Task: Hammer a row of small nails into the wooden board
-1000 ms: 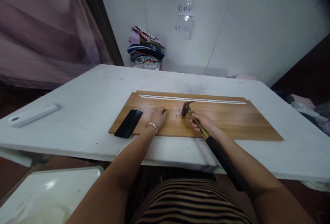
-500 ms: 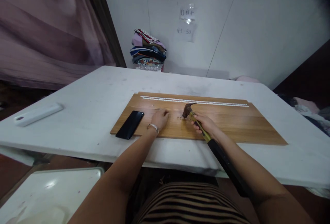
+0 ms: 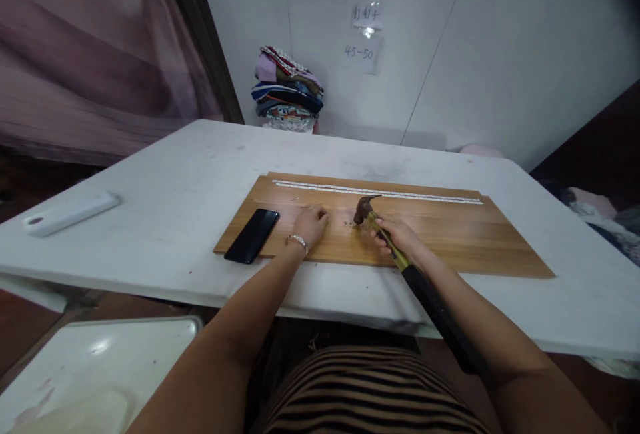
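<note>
My right hand [image 3: 400, 234] grips a claw hammer [image 3: 367, 213] by the upper part of its yellow and black handle. The rusty head is over the wooden board [image 3: 450, 237], its claw turned away from me; I cannot tell whether it touches the wood. A few tiny bits, perhaps nails, lie just left of the head. Resting on the board, my left hand [image 3: 311, 224] has its fingers curled together, and what they may hold is hidden. A thin nail [image 3: 295, 199] lies beyond that hand. Left of my wrist is a black phone [image 3: 253, 235].
Two white measuring strips [image 3: 380, 193] run along the board's far side. The board lies on a white table [image 3: 165, 221], with a white plastic handle-like object [image 3: 73, 213] at the left. Folded clothes [image 3: 289, 91] are stacked by the wall. A white stool [image 3: 100, 361] stands at lower left.
Both hands and the hammer keep almost the same place on the board. The view has shifted slightly.
</note>
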Demonstrator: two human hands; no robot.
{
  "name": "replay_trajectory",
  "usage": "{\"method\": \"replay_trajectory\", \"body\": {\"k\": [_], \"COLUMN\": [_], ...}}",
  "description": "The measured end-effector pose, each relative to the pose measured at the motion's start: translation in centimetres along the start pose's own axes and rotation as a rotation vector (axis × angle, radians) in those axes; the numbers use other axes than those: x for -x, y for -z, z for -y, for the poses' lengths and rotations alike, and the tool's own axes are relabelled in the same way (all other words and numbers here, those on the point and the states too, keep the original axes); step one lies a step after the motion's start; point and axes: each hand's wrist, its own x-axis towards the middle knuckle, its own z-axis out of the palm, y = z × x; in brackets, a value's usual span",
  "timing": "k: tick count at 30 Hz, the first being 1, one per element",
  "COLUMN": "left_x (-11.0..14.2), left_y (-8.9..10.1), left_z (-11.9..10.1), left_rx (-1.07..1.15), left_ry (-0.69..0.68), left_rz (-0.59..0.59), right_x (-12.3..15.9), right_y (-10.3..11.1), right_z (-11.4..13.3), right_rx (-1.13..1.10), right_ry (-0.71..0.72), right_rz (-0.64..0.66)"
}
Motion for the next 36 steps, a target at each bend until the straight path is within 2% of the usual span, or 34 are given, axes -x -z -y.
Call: {"method": "replay_trajectory", "body": {"k": [4, 13, 24, 36], "left_x": [0.09, 0.03, -0.06, -0.13], "left_y": [0.08, 0.12, -0.02, -0.15], "left_z": [-0.15, -0.23, -0.09, -0.01], "left_rx": [0.001, 0.006, -0.013, -0.003], "left_ry": [-0.001, 0.008, 0.007, 0.003], "left_rz": [0.0, 0.01, 0.008, -0.002], "right_x": [0.18, 0.31, 0.32, 0.13], "right_y": [-0.22, -0.32, -0.29, -0.34], "right_z": [0.42, -0.16, 0.62, -0.16], "right_rx": [-0.022, -0.013, -0.003, -0.003], "right_ry": [-0.025, -0.024, -0.021, -0.031], "right_rz": [-0.066, -0.052, -0.075, -0.043]}}
